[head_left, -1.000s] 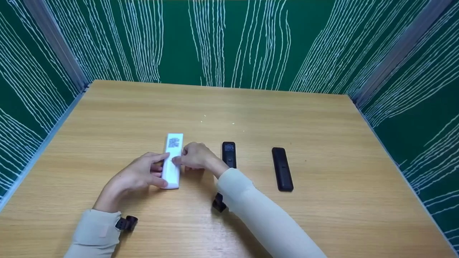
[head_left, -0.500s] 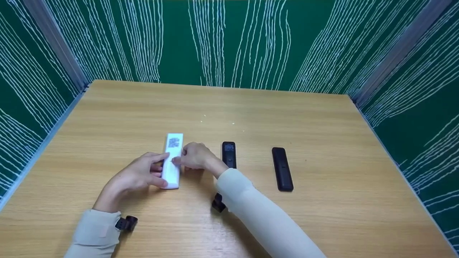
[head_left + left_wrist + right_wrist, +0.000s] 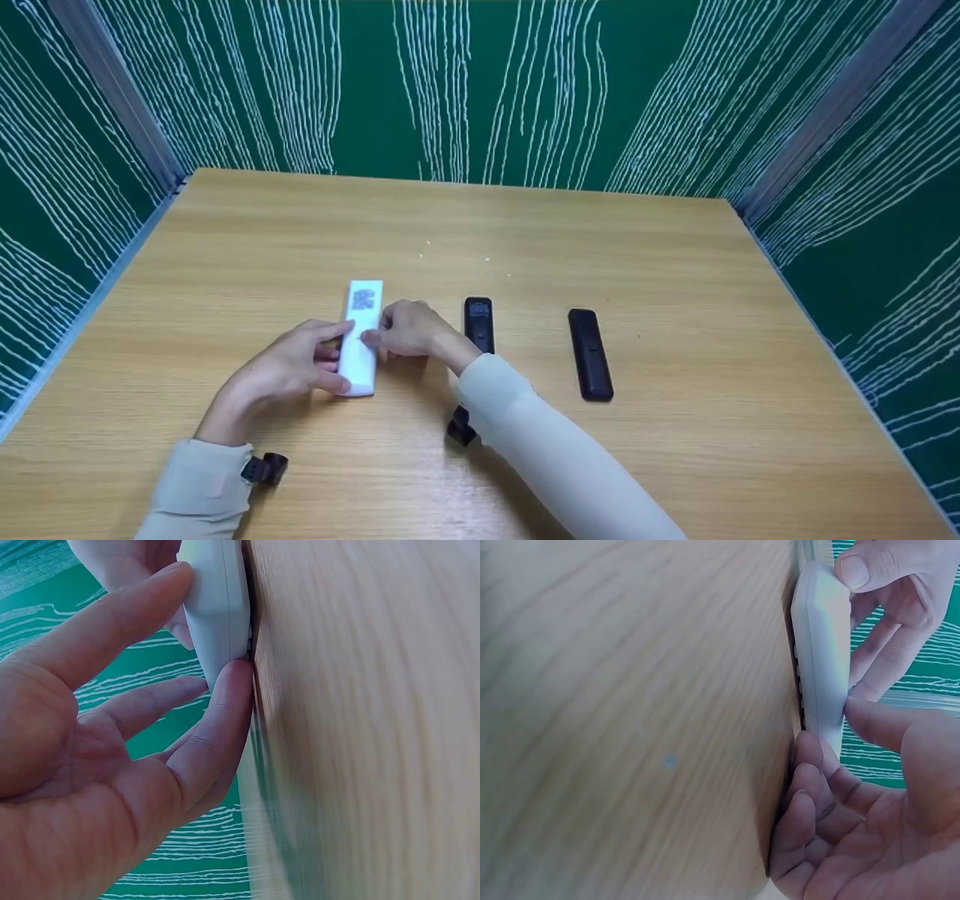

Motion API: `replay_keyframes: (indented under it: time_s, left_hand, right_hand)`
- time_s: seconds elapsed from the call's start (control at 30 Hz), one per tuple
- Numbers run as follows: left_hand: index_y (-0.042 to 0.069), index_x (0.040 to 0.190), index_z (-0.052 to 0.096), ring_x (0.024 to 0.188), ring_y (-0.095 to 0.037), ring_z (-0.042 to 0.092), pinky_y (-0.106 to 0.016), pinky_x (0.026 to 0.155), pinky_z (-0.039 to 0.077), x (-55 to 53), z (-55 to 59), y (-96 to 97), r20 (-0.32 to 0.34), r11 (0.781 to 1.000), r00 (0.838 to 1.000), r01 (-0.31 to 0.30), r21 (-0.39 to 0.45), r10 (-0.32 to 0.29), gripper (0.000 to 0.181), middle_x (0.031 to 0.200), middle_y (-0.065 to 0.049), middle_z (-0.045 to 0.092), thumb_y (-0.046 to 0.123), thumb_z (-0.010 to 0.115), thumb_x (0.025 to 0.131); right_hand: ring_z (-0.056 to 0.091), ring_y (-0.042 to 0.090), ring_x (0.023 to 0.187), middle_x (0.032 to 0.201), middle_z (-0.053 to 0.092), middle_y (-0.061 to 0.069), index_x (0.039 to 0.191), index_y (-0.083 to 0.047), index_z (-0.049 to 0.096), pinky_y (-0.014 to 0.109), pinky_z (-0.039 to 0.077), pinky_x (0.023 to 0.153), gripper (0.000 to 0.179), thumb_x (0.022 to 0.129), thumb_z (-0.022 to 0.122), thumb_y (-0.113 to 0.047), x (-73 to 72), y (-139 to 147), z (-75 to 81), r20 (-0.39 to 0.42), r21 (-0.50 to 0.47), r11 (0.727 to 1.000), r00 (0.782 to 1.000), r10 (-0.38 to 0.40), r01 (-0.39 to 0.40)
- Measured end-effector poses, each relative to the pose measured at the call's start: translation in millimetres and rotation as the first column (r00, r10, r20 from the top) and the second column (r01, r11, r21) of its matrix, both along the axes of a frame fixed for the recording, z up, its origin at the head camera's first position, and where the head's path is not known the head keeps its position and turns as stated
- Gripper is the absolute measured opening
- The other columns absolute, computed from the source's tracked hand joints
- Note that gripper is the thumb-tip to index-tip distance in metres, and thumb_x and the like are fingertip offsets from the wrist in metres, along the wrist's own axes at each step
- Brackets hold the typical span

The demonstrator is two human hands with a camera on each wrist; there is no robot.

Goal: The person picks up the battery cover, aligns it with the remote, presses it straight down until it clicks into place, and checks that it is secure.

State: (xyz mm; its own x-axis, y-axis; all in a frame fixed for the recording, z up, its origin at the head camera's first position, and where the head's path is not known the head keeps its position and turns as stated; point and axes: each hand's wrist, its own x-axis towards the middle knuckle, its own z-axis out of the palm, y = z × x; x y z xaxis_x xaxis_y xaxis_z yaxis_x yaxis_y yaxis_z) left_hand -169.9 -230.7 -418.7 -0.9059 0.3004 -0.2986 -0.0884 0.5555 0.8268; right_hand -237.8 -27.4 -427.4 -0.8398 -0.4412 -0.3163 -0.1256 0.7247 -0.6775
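A white remote control (image 3: 360, 360) lies back side up on the table, with a printed label at its far end. Along its left side, my left hand (image 3: 289, 364) grips it, thumb at the near end and forefinger on the left edge. From the right, my right hand (image 3: 411, 328) has its thumb pressing the middle of the back, while its curled fingers sit at the right edge. In the right wrist view, small buttons show beneath the white remote control (image 3: 825, 645), close to the tabletop. The thumb covers whatever lies under it on the back.
A black remote control (image 3: 478, 319) lies right of my right hand, its near end hidden by the sleeve. Farther right rests another black remote control (image 3: 591, 354). Small pale specks dot the wooden table (image 3: 675, 285), and green panels with white lines (image 3: 510, 90) surround it.
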Motion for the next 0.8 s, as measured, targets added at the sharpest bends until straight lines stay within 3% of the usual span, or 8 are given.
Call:
replay_keyframes:
  time_s: [0.4,0.63,0.8]
  left_hand:
    - [-0.001,0.163,0.035,0.135,-0.043,0.054,-0.048,0.113,0.050,-0.6,-0.9,-0.1,0.010,1.000,1.000,-0.008,0.007,0.007,0.094,0.154,-0.027,0.041,-0.004,0.085,0.084]
    - [-0.005,0.162,0.034,0.136,-0.044,0.056,-0.044,0.111,0.052,-1.7,-2.0,-0.7,0.011,0.999,1.000,-0.004,0.048,0.004,0.092,0.153,-0.029,0.040,-0.007,0.084,0.084]
    - [-0.005,0.162,0.034,0.135,-0.044,0.055,-0.044,0.112,0.051,-1.8,-1.5,-0.1,0.016,0.999,1.000,-0.005,0.044,0.005,0.093,0.154,-0.029,0.040,-0.007,0.084,0.083]
  right_hand:
    - [0.056,0.013,0.068,0.075,0.066,0.000,0.090,-0.014,0.068,0.025,0.045,0.063,0.027,0.102,0.071,-0.037,1.3,1.2,0.4,-0.039,0.021,1.000,0.999,0.006,-0.005]
    - [0.053,0.011,0.069,0.072,0.061,-0.002,0.084,-0.013,0.067,0.024,0.042,0.062,0.029,0.102,0.072,-0.036,1.9,0.2,0.2,-0.101,0.051,0.998,0.994,0.037,-0.032]
    - [0.054,0.011,0.067,0.073,0.062,-0.002,0.085,-0.013,0.068,0.023,0.043,0.061,0.027,0.102,0.072,-0.034,3.5,-0.1,0.5,-0.078,0.047,0.998,0.996,0.035,-0.031]
